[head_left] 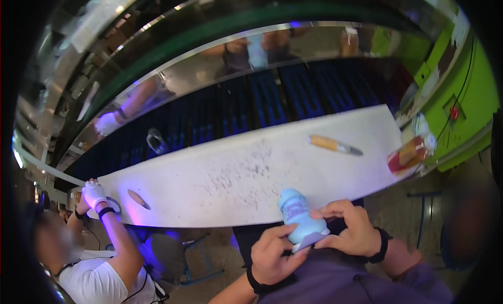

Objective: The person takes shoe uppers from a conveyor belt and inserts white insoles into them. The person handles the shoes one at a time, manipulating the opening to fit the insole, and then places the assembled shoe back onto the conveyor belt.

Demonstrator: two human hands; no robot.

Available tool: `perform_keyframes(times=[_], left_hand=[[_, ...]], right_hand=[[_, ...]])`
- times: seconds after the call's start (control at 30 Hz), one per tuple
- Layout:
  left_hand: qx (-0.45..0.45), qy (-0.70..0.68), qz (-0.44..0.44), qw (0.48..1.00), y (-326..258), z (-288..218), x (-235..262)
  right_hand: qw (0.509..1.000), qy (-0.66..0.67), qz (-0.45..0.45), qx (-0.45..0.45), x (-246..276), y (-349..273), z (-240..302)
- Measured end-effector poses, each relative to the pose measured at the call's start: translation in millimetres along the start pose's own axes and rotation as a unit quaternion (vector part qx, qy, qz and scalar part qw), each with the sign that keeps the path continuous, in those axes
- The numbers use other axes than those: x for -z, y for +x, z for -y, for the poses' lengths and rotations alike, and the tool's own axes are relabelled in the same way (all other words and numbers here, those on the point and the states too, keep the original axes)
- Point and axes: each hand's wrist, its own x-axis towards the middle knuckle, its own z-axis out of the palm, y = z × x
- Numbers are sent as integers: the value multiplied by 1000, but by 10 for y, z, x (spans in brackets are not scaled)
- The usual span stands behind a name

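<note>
Near the front edge of the white table, I hold a light blue, shoe-shaped piece (296, 212) that looks like a small shoe. Its rounded end points away from me, and a greyish-lavender flap shows at the near end. My left hand (275, 254) grips the near left side, thumb against the flap. On the other side my right hand (351, 228) has its fingers on the right edge and its thumb low by the flap. Farther off on the table lies a wooden-handled tool with a dark flat tip (335, 144), probably a knife.
Dark crumbs (246, 170) litter the white table (209, 212). A red-and-yellow bottle (411, 154) is at its right end. A slatted dark conveyor (267, 97) runs behind, carrying a greyish shoe-like item (156, 140). At left, a co-worker with white gloves (95, 194) works near another pointed tool (139, 199).
</note>
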Motion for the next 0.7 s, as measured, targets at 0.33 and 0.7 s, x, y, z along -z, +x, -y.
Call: perform_keyframes(times=[0.33,0.7], left_hand=[[26,60,-7,998,242,15,-328],[41,-17,69,997,347,355,-563]], right_hand=[[993,107,-34,23,26,363,-134],[980,169,71,-82,426,360,-320]])
